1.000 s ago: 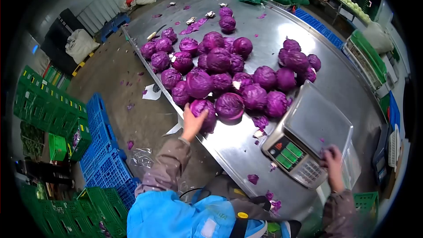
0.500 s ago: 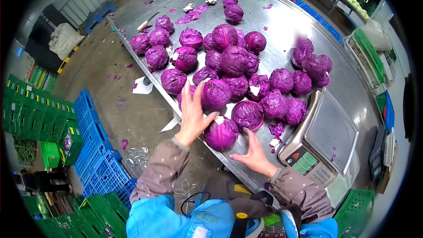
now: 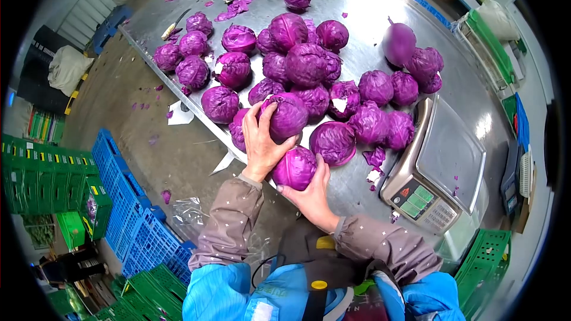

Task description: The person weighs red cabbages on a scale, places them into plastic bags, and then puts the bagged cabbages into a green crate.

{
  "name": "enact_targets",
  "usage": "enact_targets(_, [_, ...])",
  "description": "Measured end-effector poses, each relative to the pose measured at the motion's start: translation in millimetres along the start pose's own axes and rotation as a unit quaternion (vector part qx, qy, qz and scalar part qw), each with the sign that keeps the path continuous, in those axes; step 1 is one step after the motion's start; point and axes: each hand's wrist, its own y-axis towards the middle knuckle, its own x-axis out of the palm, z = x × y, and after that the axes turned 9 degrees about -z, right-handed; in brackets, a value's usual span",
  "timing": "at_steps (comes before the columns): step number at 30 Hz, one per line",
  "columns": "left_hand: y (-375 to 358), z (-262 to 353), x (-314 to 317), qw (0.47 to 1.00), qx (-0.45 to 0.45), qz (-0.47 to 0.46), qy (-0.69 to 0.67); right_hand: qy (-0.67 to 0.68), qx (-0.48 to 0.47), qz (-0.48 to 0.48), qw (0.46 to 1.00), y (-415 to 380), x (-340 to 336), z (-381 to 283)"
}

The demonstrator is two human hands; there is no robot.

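My right hand [image 3: 310, 197] cups a red cabbage [image 3: 295, 168] at the near edge of the metal table, its thumb below and its fingers along the right side. My left hand [image 3: 260, 145] curls its fingers over the left side of a second red cabbage [image 3: 289, 117] just behind. The left thumb lies between the two cabbages and touches the top of the nearer one. Another red cabbage [image 3: 333, 143] sits close to my right fingertips. Part of a further cabbage [image 3: 237, 129] shows left of my left hand.
Many more red cabbages [image 3: 306, 64] crowd the metal table [image 3: 369, 21]. A weighing scale [image 3: 443, 160] stands at the right. A knife [image 3: 175, 25] and leaf scraps lie toward the far left. Blue pallets [image 3: 137, 214] and green crates [image 3: 44, 175] stand on the floor at left.
My right hand has moved up and closed round the near cabbage, whose white stem end no longer shows. My left fingers have curled onto the cabbage behind. The whole view has shifted slightly.
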Motion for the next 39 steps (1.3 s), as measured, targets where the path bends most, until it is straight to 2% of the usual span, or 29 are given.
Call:
enact_targets(4, [-1,5,-2,1.000,-0.003,-0.021,0.009,0.041,0.018,0.061,0.997,3,6,4])
enact_targets(10, [-15,21,-1,0.999,-0.022,-0.013,-0.041,0.063,-0.057,0.074,0.994,-3,-4,30])
enact_targets(12, [-28,32,4,0.997,-0.023,0.017,-0.069,0.203,-0.080,0.019,0.976,-8,-11,49])
enact_targets(14, [-44,48,15,0.991,-0.048,0.044,-0.117,0.209,-0.081,0.007,0.975,-22,-29,56])
enact_targets(16, [-57,62,26,0.977,-0.098,0.065,-0.180,0.299,-0.046,-0.071,0.950,-38,-50,54])
enact_targets(17, [-61,71,29,0.973,-0.088,0.065,-0.202,0.348,-0.033,-0.078,0.934,-47,-62,44])
enact_targets(19, [-69,100,29,0.971,-0.093,0.049,-0.213,0.311,-0.041,-0.073,0.947,-58,-82,47])
enact_targets(21, [-75,124,34,0.963,-0.065,0.012,-0.263,0.288,-0.049,-0.040,0.956,-65,-99,35])
enact_targets(22, [-75,135,34,0.957,-0.050,-0.011,-0.287,0.322,-0.030,-0.035,0.946,-66,-107,39])
enact_targets(24, [-68,150,39,0.930,0.034,0.000,-0.366,0.378,0.021,-0.031,0.925,-76,-128,38])
enact_targets(25, [-62,155,39,0.913,0.060,0.007,-0.403,0.418,0.016,-0.002,0.908,-82,-137,37])
enact_targets(26, [-52,149,31,0.937,0.090,0.006,-0.337,0.457,0.010,0.027,0.889,-88,-146,37])
enact_targets(28, [-28,120,16,0.985,0.083,-0.010,-0.151,0.481,-0.019,0.119,0.869,-98,-172,40])
enact_targets(29, [-16,102,6,0.995,0.064,-0.038,-0.060,0.485,0.008,0.169,0.858,-99,-192,42])
enact_targets(30, [-5,84,-2,0.996,0.050,-0.067,0.028,0.460,-0.015,0.218,0.861,-99,-214,53])
enact_targets(32, [6,51,-9,0.969,0.042,-0.179,0.168,0.399,-0.066,0.239,0.883,-108,-259,47])
enact_targets(34, [12,38,-7,0.939,0.048,-0.278,0.199,0.333,-0.040,0.310,0.889,-108,-297,54])
enact_targets(36, [18,28,-5,0.948,0.078,-0.282,0.128,0.227,-0.012,0.359,0.905,-104,-331,81])
enact_targets(38, [18,26,-8,0.950,0.100,-0.271,0.120,0.103,0.047,0.388,0.915,-99,-347,94])
enact_targets(39, [19,25,-8,0.952,0.100,-0.270,0.105,0.111,0.035,0.378,0.918,-100,-351,94])
